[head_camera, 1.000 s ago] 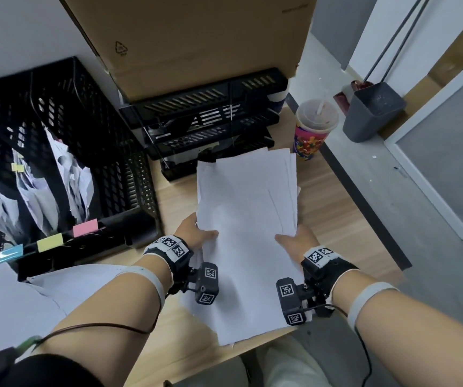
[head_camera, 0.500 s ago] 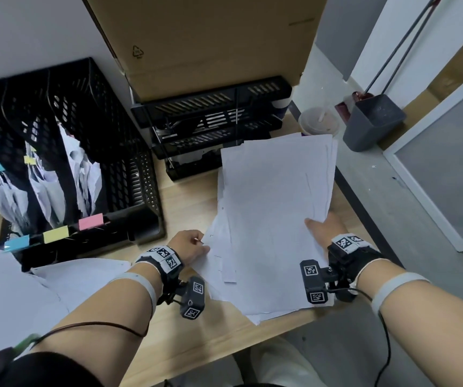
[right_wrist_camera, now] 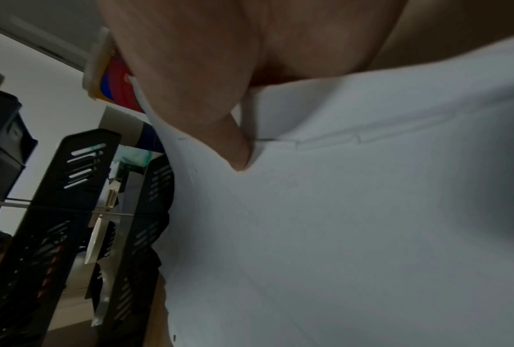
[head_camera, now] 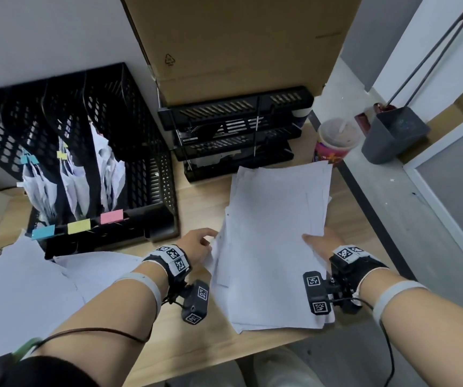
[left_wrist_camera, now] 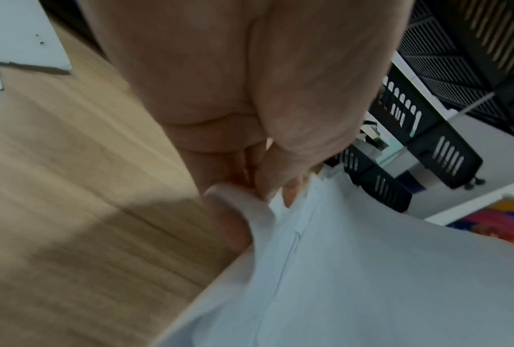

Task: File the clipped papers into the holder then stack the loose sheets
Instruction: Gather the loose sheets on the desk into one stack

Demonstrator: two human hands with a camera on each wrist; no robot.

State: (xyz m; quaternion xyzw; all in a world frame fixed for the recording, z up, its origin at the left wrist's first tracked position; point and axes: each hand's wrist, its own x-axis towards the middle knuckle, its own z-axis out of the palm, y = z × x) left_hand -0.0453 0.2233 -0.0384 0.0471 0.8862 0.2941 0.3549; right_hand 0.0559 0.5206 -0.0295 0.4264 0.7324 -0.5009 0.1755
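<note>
The loose sheets lie in one messy pile on the wooden desk, near its front edge, at about 3 o'clock from the middle of the head view. The edges do not line up yet, so I think the hands are there to push them straight. The right hand holds the pile at its 3 o'clock side, with the thumb on top of the paper and the other fingers hidden under it. The left hand is at the pile's 9 o'clock side and its bent fingertips pinch the paper edge, maybe to slide it in. That makes two hands, one on each side, which is a good way to square a pile. At 10 o'clock from the pile stands the black holder. It has three bunches of clipped papers standing in it, and three colored tabs on its front: one blue, one yellow, one pink. At 12 o'clock is one black tray rack under one cardboard box. At 1 o'clock stands one drink cup. More white paper lies at 8 o'clock.
</note>
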